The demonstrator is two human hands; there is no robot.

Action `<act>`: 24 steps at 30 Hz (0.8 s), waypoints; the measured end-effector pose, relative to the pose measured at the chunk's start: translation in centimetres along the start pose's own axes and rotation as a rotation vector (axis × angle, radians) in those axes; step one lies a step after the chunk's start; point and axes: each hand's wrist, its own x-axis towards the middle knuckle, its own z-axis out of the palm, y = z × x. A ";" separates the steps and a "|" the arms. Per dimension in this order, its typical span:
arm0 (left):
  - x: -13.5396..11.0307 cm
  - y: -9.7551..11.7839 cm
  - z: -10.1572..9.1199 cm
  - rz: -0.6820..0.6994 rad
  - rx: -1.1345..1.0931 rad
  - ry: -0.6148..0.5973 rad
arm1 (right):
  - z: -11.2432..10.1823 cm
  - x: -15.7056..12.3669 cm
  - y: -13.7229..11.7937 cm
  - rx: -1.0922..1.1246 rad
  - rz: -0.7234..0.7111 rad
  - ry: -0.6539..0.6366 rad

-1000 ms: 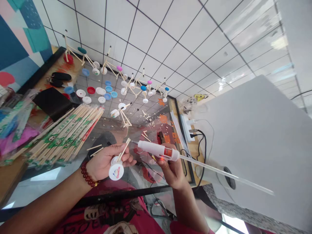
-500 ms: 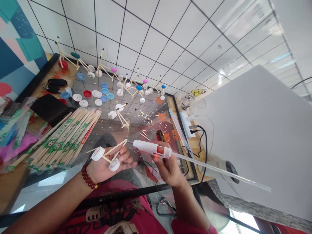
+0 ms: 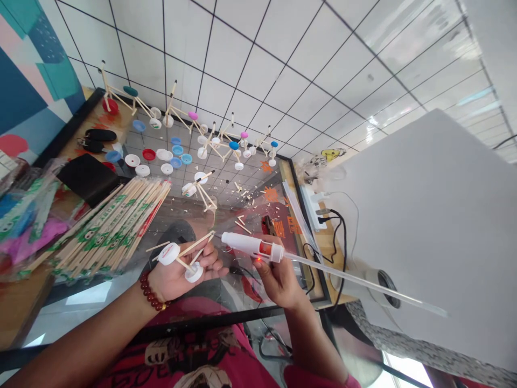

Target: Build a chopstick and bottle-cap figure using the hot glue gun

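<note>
My left hand [image 3: 177,277], with a red bead bracelet at the wrist, is closed on a small frame of wooden sticks [image 3: 195,245]. White bottle caps [image 3: 168,254] are fixed to it like wheels. In my right hand [image 3: 278,280] is a white hot glue gun [image 3: 246,246] with a red light lit. A long clear glue stick [image 3: 355,281] runs out of its back end. The gun's nozzle points at the tip where the sticks meet, with a small gap between. Another stick-and-cap frame [image 3: 200,188] stands on the glass tabletop just beyond.
Finished-looking stick frames with coloured caps [image 3: 234,146] line the table's far edge. Loose bottle caps [image 3: 165,155] lie at the left back, near wrapped chopsticks [image 3: 117,226] and a black pouch [image 3: 89,180]. A power strip [image 3: 314,205] with cables sits at the right; stick scraps [image 3: 243,226] are scattered mid-table.
My left hand has shifted slightly right with the stick frame. The glue gun's nozzle has come a little away from the stick tip; the view has turned slightly.
</note>
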 end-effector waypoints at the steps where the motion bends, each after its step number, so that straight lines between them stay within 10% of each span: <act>1: 0.0 0.0 0.0 -0.003 -0.002 0.000 | 0.0 -0.1 0.0 -0.011 -0.005 0.004; 24: 0.1 -0.1 -0.4 -0.007 -0.008 -0.009 | 0.2 -0.3 -0.5 0.099 0.075 0.024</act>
